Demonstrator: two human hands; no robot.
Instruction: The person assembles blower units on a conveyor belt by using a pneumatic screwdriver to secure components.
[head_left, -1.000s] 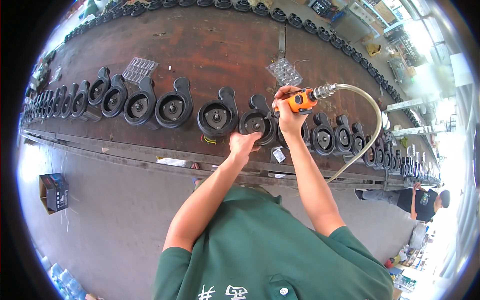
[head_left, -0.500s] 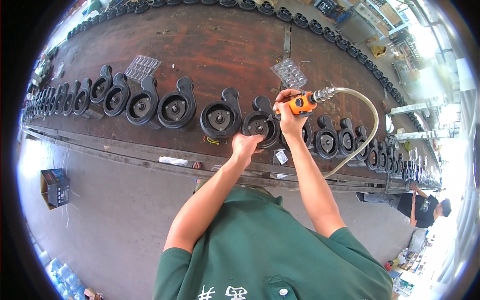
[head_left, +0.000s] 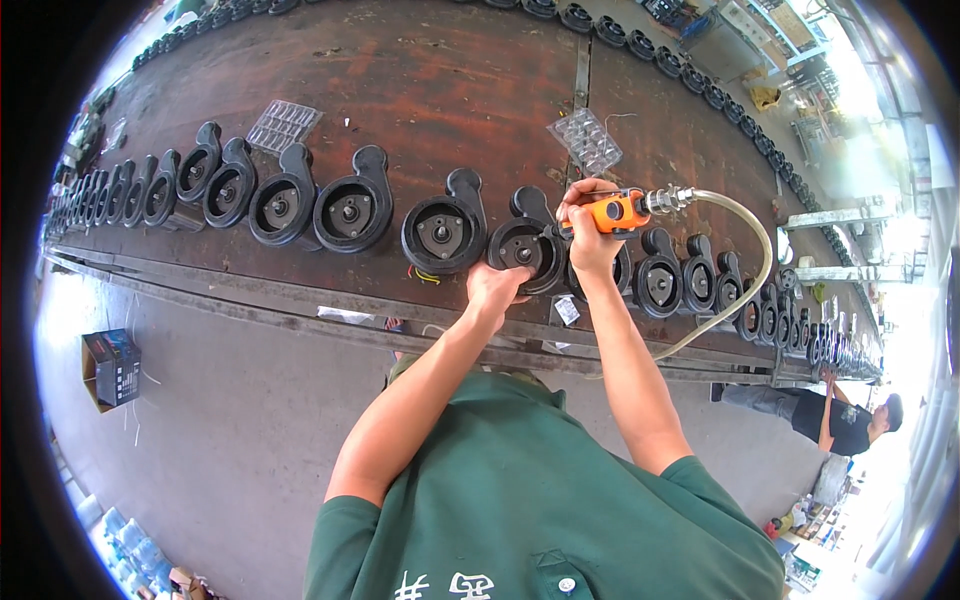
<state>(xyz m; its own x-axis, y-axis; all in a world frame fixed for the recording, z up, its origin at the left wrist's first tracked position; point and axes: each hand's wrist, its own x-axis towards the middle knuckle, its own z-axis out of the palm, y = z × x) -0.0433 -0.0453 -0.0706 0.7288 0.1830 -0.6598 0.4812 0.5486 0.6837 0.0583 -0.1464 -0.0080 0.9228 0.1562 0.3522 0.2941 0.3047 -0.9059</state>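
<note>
Hands (head_left: 592,243) with crosswise, left-pointing orange tool (head_left: 622,209)

Left hand (head_left: 494,287) and right hand (head_left: 594,243) reach forward, near each other.
The bare left forearm (head_left: 424,382) slants rightward, its thumb pointing right, other fingers partly hidden; the bare right forearm (head_left: 632,370), steeper, leans leftward to a hand set farther forward, fingers curled in a grip.

Scene is viewed from the wearer's head by the left fisheye, aimed steeply down. Green shirt (head_left: 540,470) is caught closest, at bottom; hands (head_left: 492,288) are framed mid-picture, farther off; counter (head_left: 450,90) is spread beyond, edges bent.
</note>
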